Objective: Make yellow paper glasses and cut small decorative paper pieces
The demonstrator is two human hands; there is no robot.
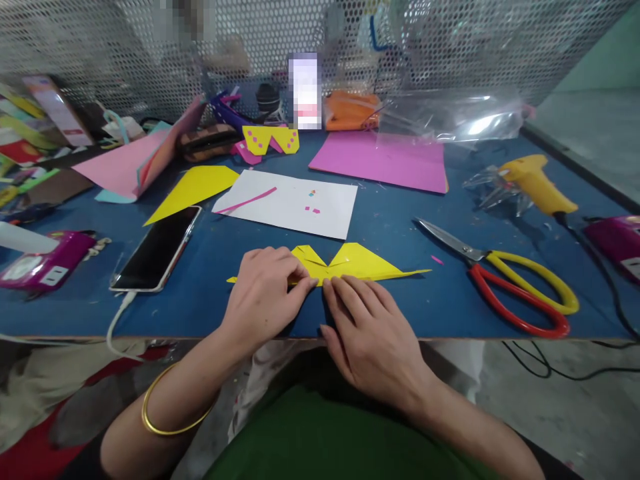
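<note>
A folded yellow paper [357,260] with two raised peaks and a notch between them lies near the table's front edge. My left hand [267,287] pinches its lower edge between thumb and curled forefinger, left of the middle. Flat on the same edge, just to the right, rest the fingertips of my right hand [367,320], its thumb apart below the paper. A thin pointed strip of the paper sticks out to the right. Beyond it lies a white paper sheet [290,207] bearing a pink strip [247,201] and small colored bits.
Scissors [480,257] with red and yellow handles lie at right, near a yellow glue gun [540,183]. A charging phone [157,250] and a yellow sheet [195,187] are at left. Farther back are a pink sheet [385,160] and a yellow paper mask [270,139].
</note>
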